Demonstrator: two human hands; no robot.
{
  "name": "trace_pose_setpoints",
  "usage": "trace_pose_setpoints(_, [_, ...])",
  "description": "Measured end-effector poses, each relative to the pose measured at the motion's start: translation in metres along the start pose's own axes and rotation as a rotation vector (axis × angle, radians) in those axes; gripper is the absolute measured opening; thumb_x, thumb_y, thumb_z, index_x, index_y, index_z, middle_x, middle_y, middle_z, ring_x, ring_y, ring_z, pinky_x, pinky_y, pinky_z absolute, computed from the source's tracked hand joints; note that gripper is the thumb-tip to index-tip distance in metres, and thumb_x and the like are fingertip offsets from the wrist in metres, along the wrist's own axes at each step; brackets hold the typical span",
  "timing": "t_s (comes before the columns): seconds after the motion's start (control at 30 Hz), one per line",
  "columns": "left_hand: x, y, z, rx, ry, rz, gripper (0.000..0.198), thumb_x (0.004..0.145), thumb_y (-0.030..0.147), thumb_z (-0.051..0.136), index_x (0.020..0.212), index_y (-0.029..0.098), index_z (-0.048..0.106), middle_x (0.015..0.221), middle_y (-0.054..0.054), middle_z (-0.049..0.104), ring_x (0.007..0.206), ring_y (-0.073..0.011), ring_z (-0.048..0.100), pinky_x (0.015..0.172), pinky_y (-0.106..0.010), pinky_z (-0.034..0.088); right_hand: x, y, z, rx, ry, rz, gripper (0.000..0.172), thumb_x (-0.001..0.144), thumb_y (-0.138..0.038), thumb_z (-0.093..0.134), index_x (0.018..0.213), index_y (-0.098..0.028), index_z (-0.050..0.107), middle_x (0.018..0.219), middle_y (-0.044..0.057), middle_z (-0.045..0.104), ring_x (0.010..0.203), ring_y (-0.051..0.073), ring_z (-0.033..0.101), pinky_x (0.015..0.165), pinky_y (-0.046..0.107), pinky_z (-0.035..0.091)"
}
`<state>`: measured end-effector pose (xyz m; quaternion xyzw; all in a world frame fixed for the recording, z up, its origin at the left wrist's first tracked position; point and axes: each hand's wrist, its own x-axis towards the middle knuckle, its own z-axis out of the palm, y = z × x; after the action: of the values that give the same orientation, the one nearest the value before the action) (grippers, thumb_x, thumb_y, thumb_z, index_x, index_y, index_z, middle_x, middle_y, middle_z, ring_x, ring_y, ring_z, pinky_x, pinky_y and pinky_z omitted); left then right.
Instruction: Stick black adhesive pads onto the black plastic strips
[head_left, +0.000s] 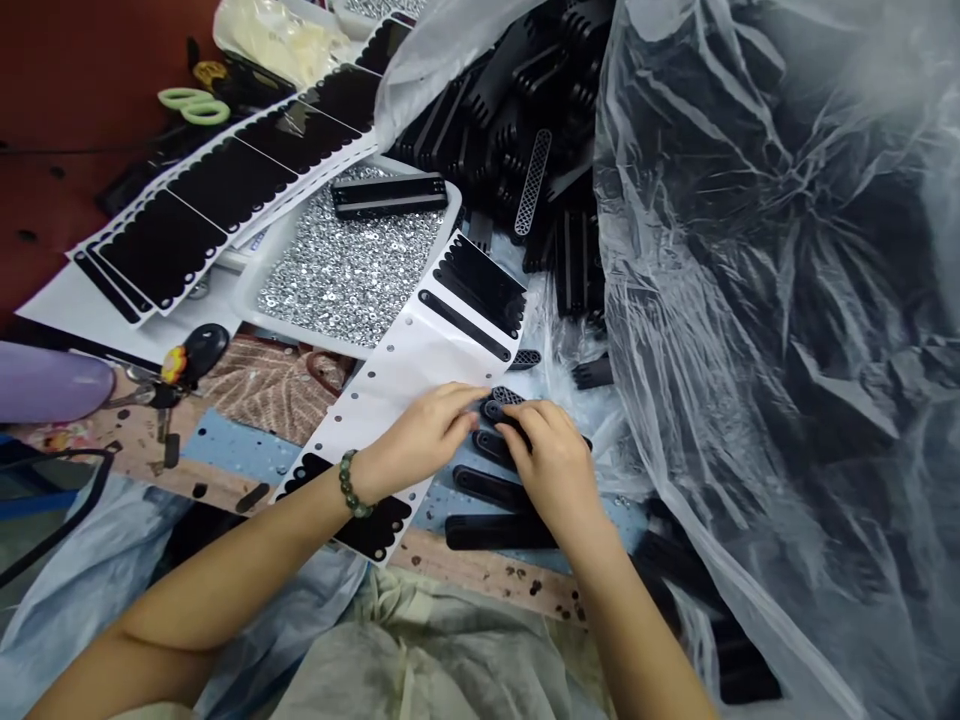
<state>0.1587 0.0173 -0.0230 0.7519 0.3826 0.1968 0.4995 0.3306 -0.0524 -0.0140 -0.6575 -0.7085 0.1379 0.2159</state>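
Handwork at a cluttered bench [67, 90]

The left hand [424, 435], a green beaded bracelet [352, 482] at its wrist, lies with its fingers extended and close together, their tips reaching a small black mesh strip [508, 396]. The right hand [551, 470] curls over the same spot, its fingers bent down onto a small dark oblong piece [493, 410]. Neither grip can be judged: the fingers hide the contact, so a pinch cannot be told. Longer black slotted strips [491, 488] lie in a loose row just below the hands, on a blue patch of the bench. A white backing sheet [390, 400] passes under the left hand and carries black scalloped pieces [480, 285]. Beyond it sits a white tray [251, 290] of small silver discs [349, 285], with a black bar [388, 195] resting on them. Further black scalloped sheets [232, 180] lie at upper left, near green-handled scissors [193, 106]. At right, clear plastic sheeting [750, 300] drapes beside a heap of black comb-like parts [480, 130].
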Motion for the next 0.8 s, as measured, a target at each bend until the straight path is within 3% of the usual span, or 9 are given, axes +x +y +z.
trace_pose_setpoints(0.17, [0.004,0.001,0.003,-0.221,-0.010,-0.135,0.025,0.087,0.018,0.048,0.108,0.016,0.061,0.105,-0.008,0.067,0.090,-0.0175,0.067,0.082,-0.033,0.055,0.003,-0.001,-0.001,-0.035,-0.037,-0.018,0.015,0.089,-0.018,0.052,0.100,-0.019,0.062,0.092,0.007,0.065,0.088,0.021,0.059,0.077,0.035,0.049])
trace_pose_setpoints(0.3, [0.010,0.001,0.008,-0.250,-0.002,-0.188,0.015,0.084,0.024,0.055,0.097,0.017,0.060,0.096,-0.005,0.067,0.082,-0.0164,0.066,0.072,-0.029,0.054,0.007,-0.005,-0.002,-0.091,-0.061,-0.041,0.012,0.089,-0.018,0.052,0.096,-0.020,0.062,0.092,0.006,0.065,0.088,0.021,0.060,0.075,0.034,0.048])
trace_pose_setpoints(0.4, [0.014,0.001,0.010,-0.221,0.019,-0.193,0.010,0.082,0.025,0.060,0.088,0.017,0.059,0.086,-0.002,0.065,0.072,-0.0143,0.063,0.065,-0.026,0.051,0.004,-0.007,-0.006,-0.210,-0.055,0.002,0.011,0.090,-0.027,0.054,0.096,-0.021,0.060,0.091,0.006,0.065,0.082,0.021,0.060,0.065,0.032,0.047])
trace_pose_setpoints(0.5, [0.014,0.000,0.010,-0.170,0.036,-0.152,0.013,0.083,0.023,0.059,0.095,0.018,0.062,0.091,-0.003,0.063,0.075,-0.0137,0.061,0.067,-0.026,0.050,-0.007,-0.002,-0.013,-0.293,-0.025,0.115,0.024,0.087,-0.041,0.057,0.098,-0.020,0.058,0.088,0.007,0.063,0.077,0.021,0.061,0.056,0.030,0.043])
trace_pose_setpoints(0.57, [0.012,0.000,0.010,-0.128,0.035,-0.129,0.018,0.085,0.023,0.056,0.100,0.020,0.065,0.096,-0.004,0.061,0.075,-0.0133,0.059,0.067,-0.027,0.049,-0.017,0.005,-0.018,-0.200,-0.028,0.179,0.024,0.087,-0.041,0.056,0.100,-0.020,0.057,0.087,0.006,0.062,0.079,0.020,0.061,0.060,0.030,0.045])
trace_pose_setpoints(0.7, [0.007,0.001,0.009,-0.088,-0.005,-0.125,0.018,0.086,0.028,0.054,0.095,0.019,0.067,0.094,-0.004,0.057,0.068,-0.0120,0.055,0.063,-0.027,0.047,-0.030,0.017,-0.023,0.083,-0.047,0.248,0.009,0.090,-0.026,0.050,0.091,-0.020,0.057,0.085,0.003,0.061,0.078,0.017,0.061,0.071,0.029,0.047])
trace_pose_setpoints(0.8, [0.005,0.001,0.011,-0.071,-0.001,-0.109,0.018,0.085,0.032,0.056,0.092,0.019,0.066,0.091,-0.004,0.058,0.070,-0.0132,0.055,0.064,-0.028,0.046,-0.030,0.022,-0.024,0.174,-0.030,0.264,0.013,0.090,-0.026,0.047,0.084,-0.021,0.059,0.083,0.003,0.063,0.077,0.017,0.060,0.070,0.029,0.047])
